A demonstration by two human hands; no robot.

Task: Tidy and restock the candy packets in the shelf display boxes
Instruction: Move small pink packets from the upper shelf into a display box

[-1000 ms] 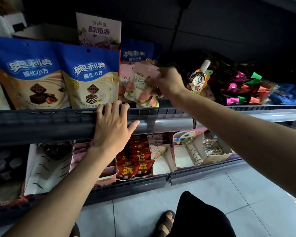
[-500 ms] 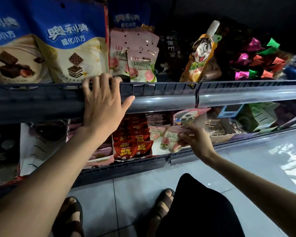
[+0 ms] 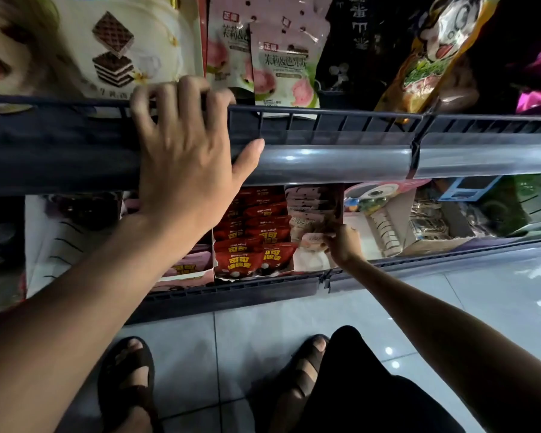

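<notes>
Fingers [image 3: 329,238] of the right hand [image 3: 344,249] pinch a pink candy packet [image 3: 312,241] in the display box [image 3: 311,265] at three o'clock of the red packets [image 3: 253,260], left hand [image 3: 185,164] gripping the upper shelf rail [image 3: 331,157], so we're mid-restock, and next it likely needs seating flush.

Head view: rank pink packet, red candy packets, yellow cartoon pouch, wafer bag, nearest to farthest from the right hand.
1. Pink packet: pinched by the right hand, lower shelf.
2. Red candy packets: lower shelf, just left.
3. Yellow cartoon pouch: upper shelf, up and right.
4. Wafer bag: upper shelf, far left, above the left hand gripping the shelf rail.
</notes>
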